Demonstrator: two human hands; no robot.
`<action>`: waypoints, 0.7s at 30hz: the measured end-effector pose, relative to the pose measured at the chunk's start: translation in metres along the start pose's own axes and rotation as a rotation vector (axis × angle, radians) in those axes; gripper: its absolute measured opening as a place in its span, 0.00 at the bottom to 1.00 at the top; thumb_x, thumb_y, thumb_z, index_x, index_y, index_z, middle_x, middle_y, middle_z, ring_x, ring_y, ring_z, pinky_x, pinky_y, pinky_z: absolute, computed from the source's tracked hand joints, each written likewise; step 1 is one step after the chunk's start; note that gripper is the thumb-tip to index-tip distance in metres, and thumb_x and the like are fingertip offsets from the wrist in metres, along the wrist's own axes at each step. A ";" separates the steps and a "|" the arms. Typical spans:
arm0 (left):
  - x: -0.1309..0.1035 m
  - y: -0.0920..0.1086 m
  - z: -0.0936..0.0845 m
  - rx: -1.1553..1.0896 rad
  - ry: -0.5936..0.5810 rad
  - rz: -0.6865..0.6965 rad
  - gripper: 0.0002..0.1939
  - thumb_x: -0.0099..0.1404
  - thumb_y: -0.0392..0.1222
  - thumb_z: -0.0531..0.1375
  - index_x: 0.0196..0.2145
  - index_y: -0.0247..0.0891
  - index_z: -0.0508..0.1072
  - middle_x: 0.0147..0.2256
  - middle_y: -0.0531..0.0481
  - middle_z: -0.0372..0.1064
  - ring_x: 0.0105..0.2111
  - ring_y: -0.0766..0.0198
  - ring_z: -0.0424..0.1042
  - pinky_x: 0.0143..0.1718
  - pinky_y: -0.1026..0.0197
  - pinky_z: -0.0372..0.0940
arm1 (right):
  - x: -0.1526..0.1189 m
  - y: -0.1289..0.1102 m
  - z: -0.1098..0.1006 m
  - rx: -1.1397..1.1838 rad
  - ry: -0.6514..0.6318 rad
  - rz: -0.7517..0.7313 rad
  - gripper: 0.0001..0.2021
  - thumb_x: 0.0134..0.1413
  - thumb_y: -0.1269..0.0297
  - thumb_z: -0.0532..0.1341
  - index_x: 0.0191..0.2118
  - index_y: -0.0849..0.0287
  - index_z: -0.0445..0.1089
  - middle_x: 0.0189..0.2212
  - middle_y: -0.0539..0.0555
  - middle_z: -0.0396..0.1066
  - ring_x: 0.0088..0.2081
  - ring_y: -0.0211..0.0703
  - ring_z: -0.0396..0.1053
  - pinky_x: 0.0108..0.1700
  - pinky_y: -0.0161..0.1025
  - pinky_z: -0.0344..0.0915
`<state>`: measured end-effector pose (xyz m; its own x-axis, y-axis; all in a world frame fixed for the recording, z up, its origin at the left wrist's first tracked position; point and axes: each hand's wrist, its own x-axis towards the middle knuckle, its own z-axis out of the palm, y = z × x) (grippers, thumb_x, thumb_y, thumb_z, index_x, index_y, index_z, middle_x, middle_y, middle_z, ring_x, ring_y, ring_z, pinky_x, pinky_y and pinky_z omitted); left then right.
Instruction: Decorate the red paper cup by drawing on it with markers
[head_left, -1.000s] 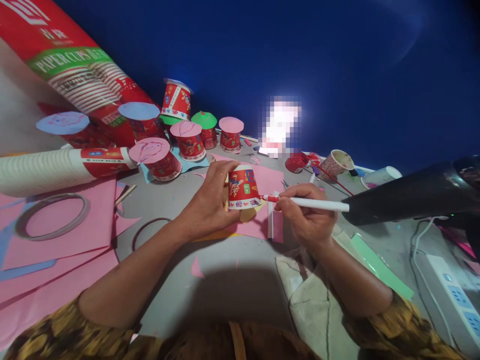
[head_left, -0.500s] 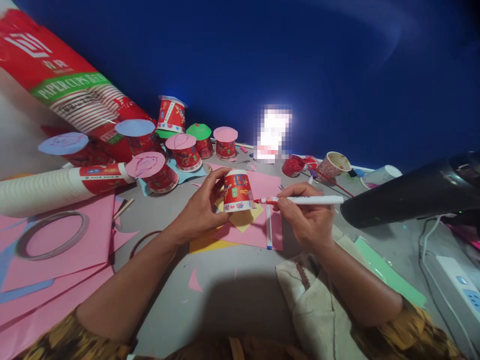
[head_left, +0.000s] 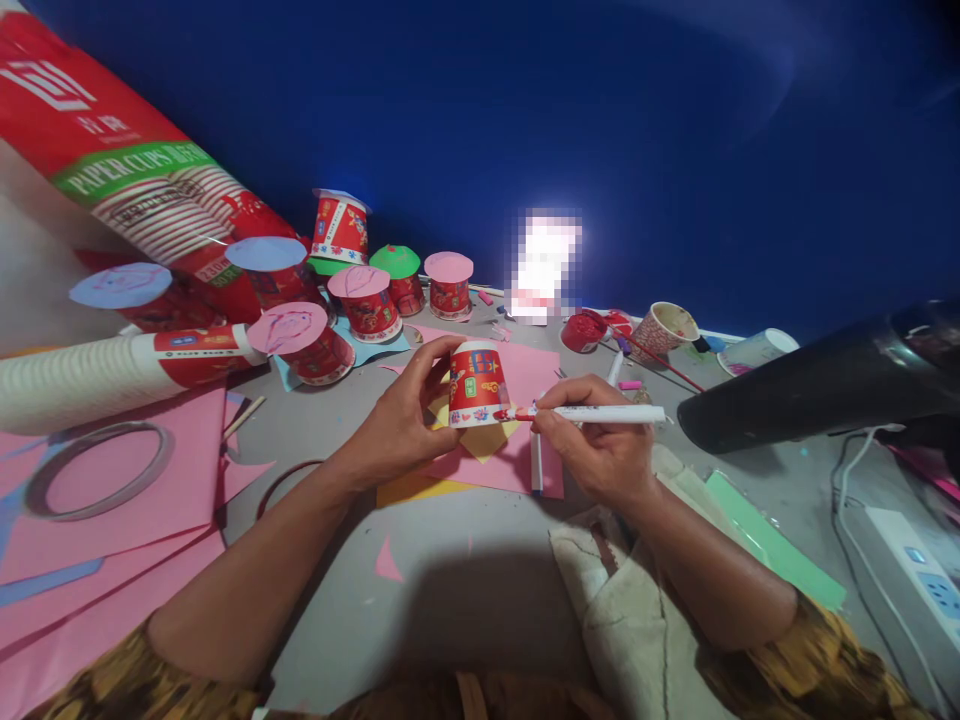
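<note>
My left hand [head_left: 411, 408] is closed round the side of a red printed paper cup [head_left: 476, 375], which is upside down with its white patterned rim at the bottom. A white marker [head_left: 607, 413] with a red tip lies in the closed fingers of my right hand [head_left: 600, 440]. Its tip meets the cup's rim band at the lower right. Beneath the cup are a yellow paper piece [head_left: 487, 442] and pink paper [head_left: 536, 365]. Another white marker [head_left: 536, 462] with a blue end rests on that pink sheet, below my right fingers.
Several paper cups topped with paper discs [head_left: 289, 328] stand at the back left, near a stack of cups [head_left: 82, 380] and tape roll [head_left: 97, 470]. To the right are a red paint cup [head_left: 583, 330], a black cylinder [head_left: 795, 380], a cloth [head_left: 622, 590] and a power strip [head_left: 911, 570].
My right hand has moved left with the marker, bringing its tip further onto the cup's rim band. The cup has shifted very slightly; my left hand keeps its hold.
</note>
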<state>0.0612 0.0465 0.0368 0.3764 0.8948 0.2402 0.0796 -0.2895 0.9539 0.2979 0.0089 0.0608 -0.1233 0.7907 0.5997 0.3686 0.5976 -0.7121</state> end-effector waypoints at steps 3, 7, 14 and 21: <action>0.000 -0.001 0.000 0.018 -0.002 0.016 0.42 0.53 0.33 0.68 0.64 0.46 0.63 0.67 0.40 0.65 0.69 0.43 0.68 0.69 0.38 0.68 | 0.000 0.001 0.001 0.007 0.003 -0.005 0.02 0.61 0.69 0.67 0.37 0.56 0.76 0.29 0.50 0.80 0.26 0.39 0.76 0.28 0.36 0.70; -0.001 -0.002 0.000 0.023 0.005 0.026 0.42 0.53 0.32 0.68 0.64 0.46 0.63 0.66 0.40 0.66 0.68 0.44 0.69 0.69 0.38 0.67 | 0.001 0.000 0.001 -0.010 -0.002 -0.010 0.03 0.61 0.70 0.67 0.36 0.56 0.76 0.29 0.50 0.79 0.26 0.38 0.75 0.27 0.35 0.69; 0.000 0.001 0.001 0.003 0.009 0.008 0.42 0.52 0.32 0.68 0.64 0.46 0.63 0.66 0.40 0.65 0.69 0.43 0.68 0.69 0.38 0.67 | -0.001 0.001 -0.001 0.000 0.007 0.030 0.03 0.61 0.68 0.66 0.35 0.56 0.76 0.28 0.50 0.78 0.25 0.39 0.75 0.28 0.36 0.69; -0.001 -0.001 0.000 -0.032 0.002 0.010 0.42 0.53 0.33 0.69 0.64 0.45 0.62 0.67 0.40 0.62 0.70 0.42 0.66 0.71 0.38 0.65 | 0.000 0.002 -0.001 -0.005 0.010 0.039 0.02 0.62 0.68 0.67 0.36 0.56 0.76 0.28 0.50 0.78 0.25 0.38 0.74 0.27 0.35 0.68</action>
<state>0.0610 0.0461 0.0352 0.3756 0.8923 0.2504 0.0459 -0.2877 0.9566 0.3001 0.0102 0.0596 -0.0999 0.8120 0.5750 0.3773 0.5657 -0.7332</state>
